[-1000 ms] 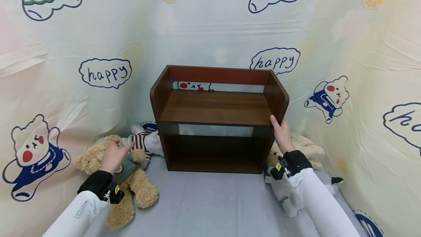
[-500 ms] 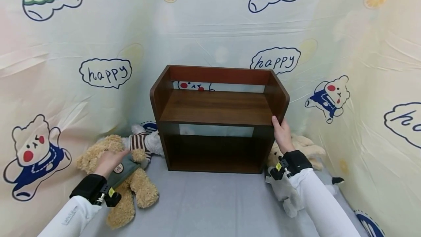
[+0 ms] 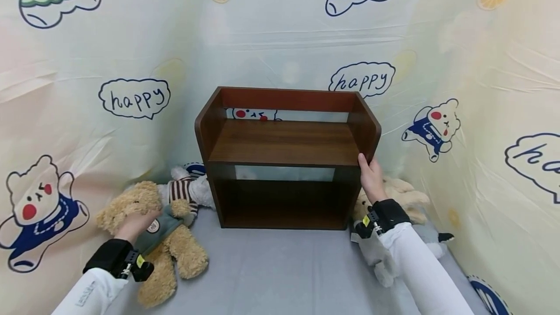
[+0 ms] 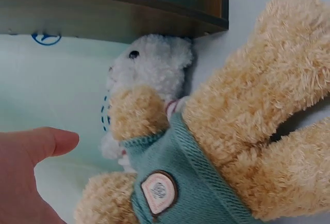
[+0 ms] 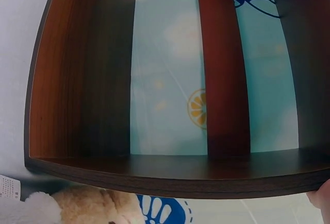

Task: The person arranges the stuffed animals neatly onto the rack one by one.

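Observation:
A brown wooden two-tier shelf stands upright on the grey cloth. My right hand holds its right side panel, with the thumb at the front edge and the fingers hidden behind. To the left, a curly tan teddy bear in a green knitted top lies on its back. My left hand is at the bear's head and shoulder, its thumb straight and apart from the fur; its other fingers are out of sight. In the right wrist view, the shelf's side panel crosses the lower part.
Behind the bear, a white plush toy in a striped top lies against the shelf's left side. Tan and grey plush toys lie at the right, partly behind my right arm. A printed curtain surrounds the grey cloth.
My left hand has moved down and left, lower onto the teddy bear's head and shoulder area. My right hand keeps its hold on the shelf. The head view has shifted slightly.

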Tool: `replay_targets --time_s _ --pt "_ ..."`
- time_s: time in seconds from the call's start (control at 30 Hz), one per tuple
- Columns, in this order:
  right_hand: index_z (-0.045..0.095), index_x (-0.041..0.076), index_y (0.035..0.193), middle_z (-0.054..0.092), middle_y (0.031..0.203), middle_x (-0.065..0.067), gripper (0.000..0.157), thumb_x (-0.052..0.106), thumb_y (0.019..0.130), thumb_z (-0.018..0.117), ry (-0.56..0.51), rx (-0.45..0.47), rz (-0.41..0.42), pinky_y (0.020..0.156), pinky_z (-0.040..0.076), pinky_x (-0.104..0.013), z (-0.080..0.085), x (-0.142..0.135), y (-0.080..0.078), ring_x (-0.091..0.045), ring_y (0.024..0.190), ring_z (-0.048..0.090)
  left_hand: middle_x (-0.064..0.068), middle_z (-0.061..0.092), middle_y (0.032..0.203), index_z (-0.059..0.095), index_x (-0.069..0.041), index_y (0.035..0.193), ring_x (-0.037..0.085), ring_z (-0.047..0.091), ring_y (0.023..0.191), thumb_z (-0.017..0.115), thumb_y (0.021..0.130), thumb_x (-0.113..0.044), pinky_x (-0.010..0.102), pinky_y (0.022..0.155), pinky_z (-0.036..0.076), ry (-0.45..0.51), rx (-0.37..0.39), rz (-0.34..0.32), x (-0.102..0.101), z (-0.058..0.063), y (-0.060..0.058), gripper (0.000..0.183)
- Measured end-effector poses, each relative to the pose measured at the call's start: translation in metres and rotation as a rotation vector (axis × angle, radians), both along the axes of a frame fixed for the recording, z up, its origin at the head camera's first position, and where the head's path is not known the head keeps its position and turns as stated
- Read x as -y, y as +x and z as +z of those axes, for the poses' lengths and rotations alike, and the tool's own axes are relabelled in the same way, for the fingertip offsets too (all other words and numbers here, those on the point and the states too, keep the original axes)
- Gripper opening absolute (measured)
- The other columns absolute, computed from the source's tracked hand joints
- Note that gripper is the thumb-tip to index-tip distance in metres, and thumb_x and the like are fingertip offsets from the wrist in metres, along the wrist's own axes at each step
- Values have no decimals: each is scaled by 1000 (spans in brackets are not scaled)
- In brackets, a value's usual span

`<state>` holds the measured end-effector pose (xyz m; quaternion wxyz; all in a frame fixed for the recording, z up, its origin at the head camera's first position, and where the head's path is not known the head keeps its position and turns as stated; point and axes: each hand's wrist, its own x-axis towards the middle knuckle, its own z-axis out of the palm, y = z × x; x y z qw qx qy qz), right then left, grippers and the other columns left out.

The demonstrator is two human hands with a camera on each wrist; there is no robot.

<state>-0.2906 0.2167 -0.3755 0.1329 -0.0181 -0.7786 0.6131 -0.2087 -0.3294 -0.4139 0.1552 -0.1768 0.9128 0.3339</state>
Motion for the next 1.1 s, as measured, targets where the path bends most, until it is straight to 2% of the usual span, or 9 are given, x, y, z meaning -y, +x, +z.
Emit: replay_targets --time_s 0.13,0.33,0.57,0.77,0.87,1.0,1.1 --pt "25 2 141 30 144 -17 54 35 99 32 3 7 5 107 20 -45 -1 1 1 -28 130 28 47 10 131 17 22 132 63 9 117 32 90 -54 67 94 9 -26 19 -15 4 -6 0 88" --pt "21 4 143 26 146 -14 55 36 99 31 10 18 15 108 18 -47 -1 0 1 -28 132 26 49 3 130 9 23 133 64 3 117 33 89 -57 66 96 10 -3 61 14 5 -15 -2 94" --pt "22 4 143 28 146 -15 56 37 99 32 23 10 12 107 19 -46 1 0 1 -28 131 27 50 -6 131 -1 23 132 61 -1 120 38 84 -64 64 99 10 73 111 115 6 -24 -4 107" --pt "23 4 143 28 145 -15 55 36 99 32 30 52 7 107 20 -46 -2 1 2 -28 131 27 51 -11 129 -4 24 131 60 -5 122 40 86 -58 61 101 11 83 136 235 7 -37 -7 103" --pt "23 4 142 29 145 -16 56 38 99 32 41 49 4 107 19 -47 -2 0 2 -29 131 27 51 -10 129 -1 24 131 60 -5 122 40 86 -57 61 101 11 75 130 247 6 -40 -9 102" --pt "24 5 142 30 144 -16 59 43 98 32 65 31 -16 106 22 -46 -2 0 2 -28 129 30 51 -9 130 0 25 131 59 -3 123 37 87 -58 60 102 10 57 141 230 4 -42 -11 101" --pt "24 5 142 30 144 -16 57 39 98 33 49 35 -15 107 22 -45 2 1 4 -28 130 30 51 -6 130 0 27 129 58 1 123 37 85 -61 59 103 11 31 160 239 3 -47 -13 105"
